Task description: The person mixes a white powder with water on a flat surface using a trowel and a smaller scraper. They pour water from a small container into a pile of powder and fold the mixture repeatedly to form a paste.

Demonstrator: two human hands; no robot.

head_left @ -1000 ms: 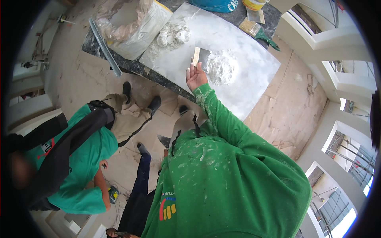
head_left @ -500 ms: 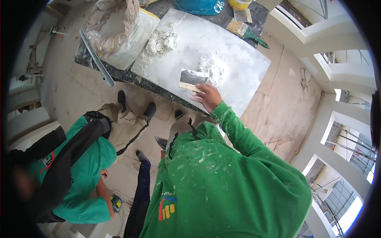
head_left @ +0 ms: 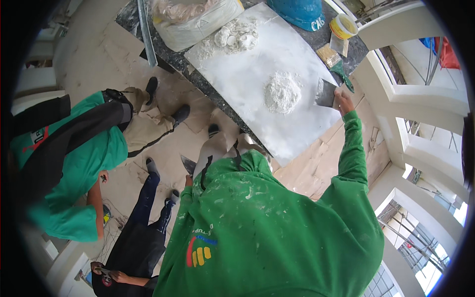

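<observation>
My right hand (head_left: 345,100) is closed on a putty knife (head_left: 325,93) with a wide, flat grey blade, held over the right edge of a white-dusted sheet (head_left: 257,119). Just left of the blade sits a rounded mound of white powder (head_left: 283,92). A lumpy pile of white material (head_left: 236,36) lies toward the sheet's far left. My left hand (head_left: 189,181) hangs low by my side, partly hidden by my sleeve. A dark, pointed scraper blade (head_left: 188,165) sticks out from it; the fingers barely show.
An open powder bag (head_left: 198,25) and metal strip (head_left: 144,34) occupy the table's left. A blue hard hat (head_left: 297,12), yellow tub (head_left: 343,26) and green-handled brush (head_left: 336,64) lie at the far right. One co-worker (head_left: 74,148) stands left; another (head_left: 138,247) is lower left.
My right hand has swept the putty knife rightward from near the sheet's front edge to its right side. The powder now forms a rounder, more compact mound. The view has shifted.
</observation>
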